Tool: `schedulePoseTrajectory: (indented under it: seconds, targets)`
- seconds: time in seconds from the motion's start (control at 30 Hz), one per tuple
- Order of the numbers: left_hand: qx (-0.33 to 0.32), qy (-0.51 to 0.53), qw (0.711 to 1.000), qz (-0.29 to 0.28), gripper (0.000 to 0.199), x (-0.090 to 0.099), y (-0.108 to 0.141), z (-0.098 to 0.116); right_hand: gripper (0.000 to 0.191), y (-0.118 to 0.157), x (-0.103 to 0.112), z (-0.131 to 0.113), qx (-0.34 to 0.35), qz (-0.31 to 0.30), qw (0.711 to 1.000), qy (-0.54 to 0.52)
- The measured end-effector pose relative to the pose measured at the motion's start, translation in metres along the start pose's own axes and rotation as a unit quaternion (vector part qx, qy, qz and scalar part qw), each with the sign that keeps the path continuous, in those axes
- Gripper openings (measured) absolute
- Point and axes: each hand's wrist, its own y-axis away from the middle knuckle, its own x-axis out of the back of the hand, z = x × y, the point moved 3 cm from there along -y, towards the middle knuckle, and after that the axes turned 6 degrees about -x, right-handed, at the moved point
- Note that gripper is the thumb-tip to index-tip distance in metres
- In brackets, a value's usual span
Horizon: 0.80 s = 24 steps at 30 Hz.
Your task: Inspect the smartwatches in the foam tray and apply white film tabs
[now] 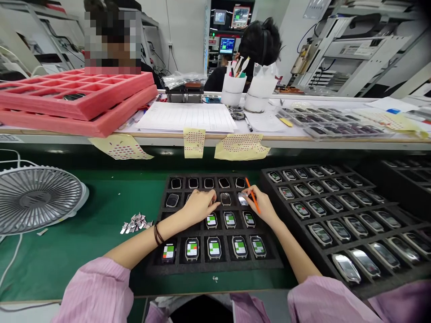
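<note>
A black foam tray [222, 231] holds rows of smartwatch cases in square pockets. Several in the two nearer rows have lit green-and-white screens, such as one watch [214, 247]; those in the far rows are dark. My left hand [201, 202] is over the second row from the back, fingers curled down and closed, hiding the pockets beneath; what they grip, if anything, cannot be made out. My right hand [261, 204] is closed around a thin orange stick [248, 183] at the tray's right side. Its fingertips touch a shiny watch [242, 199] at the end of that row.
A second foam tray of watches [340, 211] stands close on the right. Left lie a grey fan [37, 197] and a pile of small silvery tabs [136, 223]. Above the back edge, a shelf carries red foam trays [111, 105], papers [185, 115] and white cups [233, 89]. Two people sit beyond.
</note>
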Motion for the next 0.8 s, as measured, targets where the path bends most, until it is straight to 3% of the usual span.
schedulePoseTrajectory:
  seconds: [0.13, 0.3, 0.4, 0.5, 0.63, 0.73, 0.8]
  targets:
    - [0.018, -0.059, 0.997, -0.049, 0.02, -0.012, 0.022, 0.007, 0.024, 0.02, 0.009, -0.026, 0.026, 0.039, 0.995, 0.084]
    - [0.029, -0.08, 0.995, -0.046, 0.025, -0.028, 0.034, 0.022, 0.034, 0.053, -0.023, -0.049, 0.014, -0.086, 0.975, 0.206]
    - [0.036, -0.046, 0.996, -0.06, 0.035, -0.03, 0.036, 0.023, 0.034, 0.06, -0.041, -0.049, -0.003, -0.106, 0.958, 0.265]
    - [0.025, -0.009, 0.997, -0.07, 0.035, -0.027, 0.037, 0.016, 0.034, 0.059, -0.045, -0.045, -0.019, -0.112, 0.971, 0.209]
    - [0.011, 0.055, 0.995, -0.084, 0.033, -0.024, 0.035, 0.002, 0.025, 0.055, -0.037, -0.042, -0.05, -0.123, 0.99, 0.05]
    - [0.008, 0.093, 0.992, -0.082, 0.032, -0.025, 0.032, -0.002, 0.022, 0.052, -0.036, -0.041, -0.064, -0.143, 0.986, -0.057]
    - [0.006, 0.106, 0.992, -0.075, 0.029, -0.026, 0.032, -0.001, 0.029, 0.051, -0.041, -0.038, -0.098, -0.172, 0.971, -0.131]
